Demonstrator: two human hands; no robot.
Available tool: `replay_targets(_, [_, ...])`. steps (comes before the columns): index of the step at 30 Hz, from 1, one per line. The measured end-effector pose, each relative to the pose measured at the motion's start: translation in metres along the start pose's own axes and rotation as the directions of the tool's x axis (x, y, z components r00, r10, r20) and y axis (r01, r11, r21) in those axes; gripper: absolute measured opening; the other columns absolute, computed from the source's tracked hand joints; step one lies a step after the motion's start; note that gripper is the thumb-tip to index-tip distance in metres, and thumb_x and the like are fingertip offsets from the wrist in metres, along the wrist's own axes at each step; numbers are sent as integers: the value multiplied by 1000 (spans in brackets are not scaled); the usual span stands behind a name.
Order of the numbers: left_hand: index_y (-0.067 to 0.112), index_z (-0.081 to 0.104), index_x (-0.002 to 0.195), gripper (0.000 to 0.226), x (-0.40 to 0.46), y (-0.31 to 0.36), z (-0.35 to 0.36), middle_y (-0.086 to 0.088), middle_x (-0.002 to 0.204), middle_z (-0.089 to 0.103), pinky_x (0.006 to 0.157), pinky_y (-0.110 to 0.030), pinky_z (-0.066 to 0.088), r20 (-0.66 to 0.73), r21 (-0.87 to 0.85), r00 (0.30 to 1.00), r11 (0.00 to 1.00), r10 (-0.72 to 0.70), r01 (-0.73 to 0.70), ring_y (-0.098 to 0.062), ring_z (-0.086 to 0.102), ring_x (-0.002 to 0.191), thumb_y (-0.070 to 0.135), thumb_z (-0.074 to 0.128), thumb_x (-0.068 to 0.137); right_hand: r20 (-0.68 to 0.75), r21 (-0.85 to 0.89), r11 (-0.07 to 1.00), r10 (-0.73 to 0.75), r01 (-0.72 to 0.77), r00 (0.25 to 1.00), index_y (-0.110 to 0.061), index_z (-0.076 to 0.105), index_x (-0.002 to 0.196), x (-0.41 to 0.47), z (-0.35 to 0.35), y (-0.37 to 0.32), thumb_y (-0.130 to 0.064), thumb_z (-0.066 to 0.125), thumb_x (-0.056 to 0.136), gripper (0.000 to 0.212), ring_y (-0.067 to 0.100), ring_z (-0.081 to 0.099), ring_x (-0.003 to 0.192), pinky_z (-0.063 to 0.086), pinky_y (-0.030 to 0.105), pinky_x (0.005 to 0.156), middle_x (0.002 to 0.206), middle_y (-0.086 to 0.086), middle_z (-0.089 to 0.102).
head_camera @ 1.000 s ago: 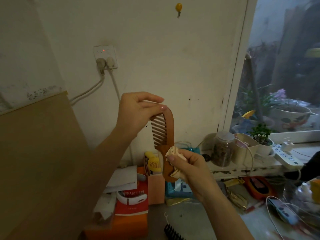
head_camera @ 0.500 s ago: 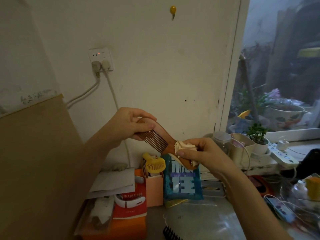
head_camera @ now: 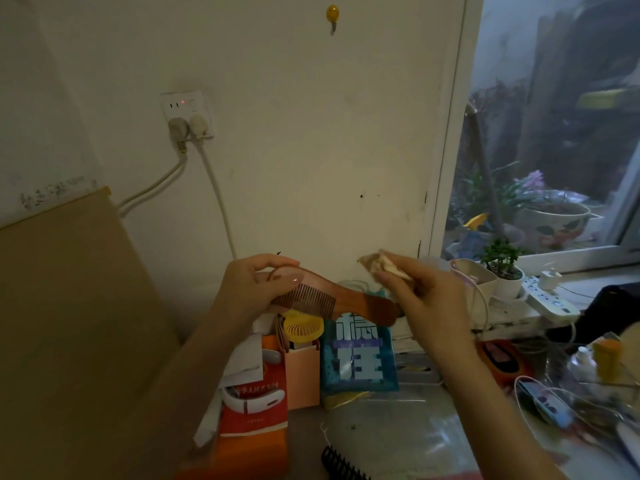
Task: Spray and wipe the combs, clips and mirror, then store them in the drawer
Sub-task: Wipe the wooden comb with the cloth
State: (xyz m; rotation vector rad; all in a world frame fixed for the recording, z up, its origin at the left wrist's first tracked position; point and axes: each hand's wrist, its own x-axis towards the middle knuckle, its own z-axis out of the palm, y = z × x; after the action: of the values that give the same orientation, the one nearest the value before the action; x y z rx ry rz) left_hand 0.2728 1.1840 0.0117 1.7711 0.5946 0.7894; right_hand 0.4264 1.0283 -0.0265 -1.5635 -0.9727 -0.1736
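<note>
Cloth lifted off comb, right hand pinching it, left hand gripping comb

Reddish-brown comb, cream cloth

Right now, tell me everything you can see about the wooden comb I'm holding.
The wooden comb is reddish-brown, with fine dark teeth pointing down along one half and a solid, rounded handle. It lies roughly level in the air, handle end slightly lower, above the desk clutter. The left hand holds its toothed end, fingers curled over the spine. The right hand, pinching a crumpled cloth, is at the handle end; contact unclear.
</note>
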Motion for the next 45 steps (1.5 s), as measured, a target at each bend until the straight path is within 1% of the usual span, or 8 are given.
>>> replay_targets(5, [14,69,91,17,-5,-4,11,-6,82,70,50,-22,55,11,-56,1000,998,-6,7,-12,70,62,0,66,81,282,-21,995,-85,95,956,-19,66,114,-14,13,2,-22,66,83,31,-15,59,82,46,5,71,93,-19,65])
replay_targets(10, [14,70,89,17,-9,-7,7,-5,74,72,55,-28,59,6,-137,999,990,-45,45,-18,71,63,0,67,80,288,95,995,-13,-15,958,-21,64,114,-23,5,12,-23,68,78,37,-8,63,88,48,8,73,99,-9,69])
replay_targets(13, [14,70,88,17,-8,-8,4,0,65,72,50,-23,56,18,-161,998,985,-66,68,-15,70,59,0,67,79,330,142,985,43,-95,943,-28,64,111,-27,1,16,-20,70,76,36,11,68,88,56,21,72,97,-5,72])
replay_targets(20, [12,70,88,14,-7,-11,-1,0,63,70,48,-19,52,40,-250,993,961,-115,121,-11,67,54,2,68,78,371,323,897,172,-301,912,-18,71,103,-38,-15,25,-15,71,71,31,20,69,87,56,27,75,94,6,74])
replay_targets(25, [11,69,92,13,-10,-26,9,-8,79,69,55,-26,58,96,-273,981,944,-167,187,-16,70,64,4,66,81,269,432,807,311,-403,911,-14,72,95,-63,-24,33,-10,70,68,27,13,67,71,52,19,61,81,4,74])
replay_targets(31, [12,66,93,13,-31,-63,62,-5,90,68,56,-17,55,220,-279,950,918,-223,281,-13,66,79,3,62,85,73,393,776,508,-493,858,-2,70,96,-118,-46,63,0,71,74,22,12,61,60,49,25,55,69,0,68])
replay_targets(38, [11,65,109,26,-67,-121,158,-4,99,65,60,-16,56,390,-173,851,880,-352,443,-10,63,86,2,63,85,-105,375,680,706,-630,700,3,69,94,-190,-105,110,4,68,77,16,18,54,48,46,28,48,57,7,61])
replay_targets(45, [13,63,95,24,-83,-171,269,-7,96,65,60,-26,58,343,-108,801,826,-491,553,-22,66,87,-3,70,78,-156,353,549,833,-758,531,-15,71,84,-222,-166,179,0,69,79,17,12,58,58,47,24,49,67,0,64])
